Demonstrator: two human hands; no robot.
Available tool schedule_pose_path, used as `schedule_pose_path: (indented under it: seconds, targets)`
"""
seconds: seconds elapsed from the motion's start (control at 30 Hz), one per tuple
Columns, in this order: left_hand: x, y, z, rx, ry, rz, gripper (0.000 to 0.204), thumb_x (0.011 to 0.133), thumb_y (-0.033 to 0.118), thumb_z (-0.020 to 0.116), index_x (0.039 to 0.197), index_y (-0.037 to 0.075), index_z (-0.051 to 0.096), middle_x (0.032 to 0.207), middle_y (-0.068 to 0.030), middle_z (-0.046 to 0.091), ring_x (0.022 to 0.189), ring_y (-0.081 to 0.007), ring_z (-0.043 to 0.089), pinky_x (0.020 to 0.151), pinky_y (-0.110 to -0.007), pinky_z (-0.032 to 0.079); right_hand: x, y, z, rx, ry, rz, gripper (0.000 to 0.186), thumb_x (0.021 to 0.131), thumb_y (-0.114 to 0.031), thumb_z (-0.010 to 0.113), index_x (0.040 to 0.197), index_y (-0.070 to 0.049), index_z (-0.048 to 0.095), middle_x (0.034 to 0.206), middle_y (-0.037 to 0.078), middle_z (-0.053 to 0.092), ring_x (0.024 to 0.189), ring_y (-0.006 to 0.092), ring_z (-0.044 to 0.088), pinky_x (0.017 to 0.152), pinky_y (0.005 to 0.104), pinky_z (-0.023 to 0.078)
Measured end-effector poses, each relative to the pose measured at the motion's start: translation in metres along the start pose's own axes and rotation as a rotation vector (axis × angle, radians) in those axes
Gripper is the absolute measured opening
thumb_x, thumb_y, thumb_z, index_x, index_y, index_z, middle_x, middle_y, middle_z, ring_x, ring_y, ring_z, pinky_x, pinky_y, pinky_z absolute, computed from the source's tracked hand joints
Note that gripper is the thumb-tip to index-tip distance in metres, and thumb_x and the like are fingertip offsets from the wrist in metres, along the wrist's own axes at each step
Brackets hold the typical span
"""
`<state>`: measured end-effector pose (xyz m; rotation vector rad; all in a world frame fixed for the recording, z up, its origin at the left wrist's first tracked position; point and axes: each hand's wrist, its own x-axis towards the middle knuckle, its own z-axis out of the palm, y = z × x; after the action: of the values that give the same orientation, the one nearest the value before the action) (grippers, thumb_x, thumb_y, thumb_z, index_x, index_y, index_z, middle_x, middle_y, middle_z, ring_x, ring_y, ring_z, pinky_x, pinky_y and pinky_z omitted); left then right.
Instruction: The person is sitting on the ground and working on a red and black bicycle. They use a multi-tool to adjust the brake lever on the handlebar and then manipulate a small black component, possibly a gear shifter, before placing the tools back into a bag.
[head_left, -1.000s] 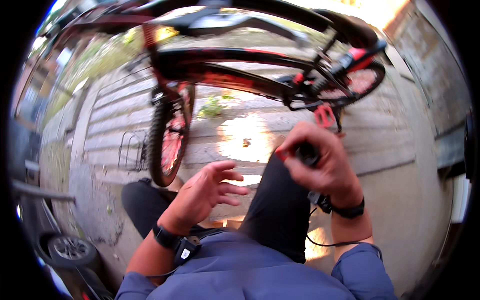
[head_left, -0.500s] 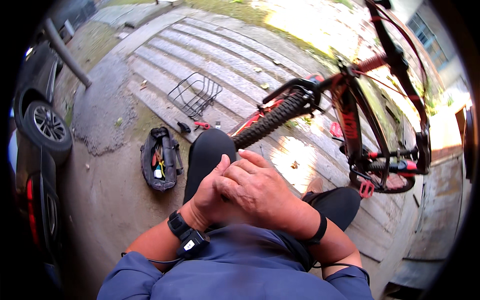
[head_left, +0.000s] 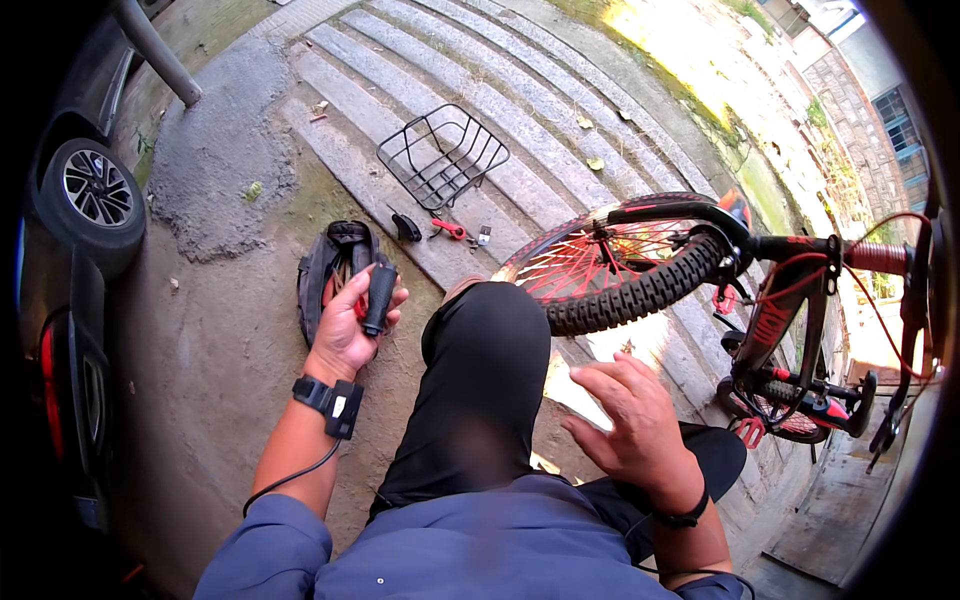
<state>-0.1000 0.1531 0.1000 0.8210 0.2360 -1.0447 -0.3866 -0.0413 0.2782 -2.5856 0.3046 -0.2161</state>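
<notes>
My left hand [head_left: 345, 325] is closed around a short black cylindrical piece [head_left: 379, 298], shaped like a handle; its exact kind I cannot make out. That hand is over the open dark tool bag [head_left: 312, 285] on the ground and hides part of its contents, though some red shows inside. My right hand [head_left: 635, 415] is held up above my right thigh with fingers apart, holding nothing. Beyond it lies the knobby front wheel [head_left: 640, 308] of a black and red bicycle [head_left: 780, 320], which rests tipped over on the right.
A black wire basket [head_left: 445, 160] lies on the stone slabs ahead. Near it are a small black part [head_left: 406, 227], a red light-like part [head_left: 452, 230] and a small metallic piece [head_left: 484, 236]. A dark car [head_left: 95, 195] stands at left, with a grey pole [head_left: 160, 55] behind it.
My hands, clasped together before, are now apart. The left has gone over the tool bag and holds the black piece; the right has opened and shifted right. The view has turned.
</notes>
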Motion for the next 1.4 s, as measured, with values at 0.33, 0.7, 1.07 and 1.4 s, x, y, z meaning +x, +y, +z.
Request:
schedule_pose_path:
  seconds: [0.33,0.7,1.07,1.4]
  targets:
    - [0.146,-0.086,-0.092,0.065,0.376,-0.276,0.025,0.099,0.029,0.055,0.107,0.006,0.060,0.093,-0.0139,0.065,0.077,-0.0262,0.067,0.061,-0.035,0.057,-0.026,0.039,0.010,0.060,-0.246,0.338,0.036,0.079,-0.023,0.076,0.109,-0.006,0.067,0.096,0.013,0.068,0.087,0.0328,0.065,0.075,0.0398,0.053]
    - [0.235,-0.078,-0.077,0.013,0.296,-0.076,0.063,0.099,0.023,0.055,0.150,-0.002,0.026,0.160,-0.0213,0.019,0.136,-0.0393,0.041,0.104,-0.043,0.043,-0.018,0.048,0.007,0.073,-0.257,0.465,0.032,0.078,-0.019,0.077,0.106,-0.006,0.067,0.094,0.012,0.068,0.084,0.0324,0.066,0.072,0.0389,0.054]
    - [0.108,-0.090,-0.079,0.304,0.295,-0.125,0.036,0.098,0.022,0.057,0.128,0.004,0.051,0.125,-0.0158,0.059,0.103,-0.0272,0.065,0.073,-0.033,0.055,-0.082,0.008,-0.027,0.054,-0.037,0.599,0.029,0.079,-0.010,0.076,0.106,-0.003,0.068,0.093,0.013,0.069,0.085,0.0277,0.070,0.073,0.0335,0.055]
    - [-0.027,-0.026,0.029,0.878,0.027,0.533,0.023,0.099,0.015,0.057,0.117,0.001,0.059,0.106,-0.0065,0.066,0.090,-0.0138,0.065,0.073,-0.026,0.051,-0.222,0.029,-0.044,0.645,0.336,0.983,0.029,0.093,-0.016,0.066,0.117,-0.001,0.063,0.099,0.006,0.069,0.084,0.0124,0.068,0.067,0.0268,0.054]
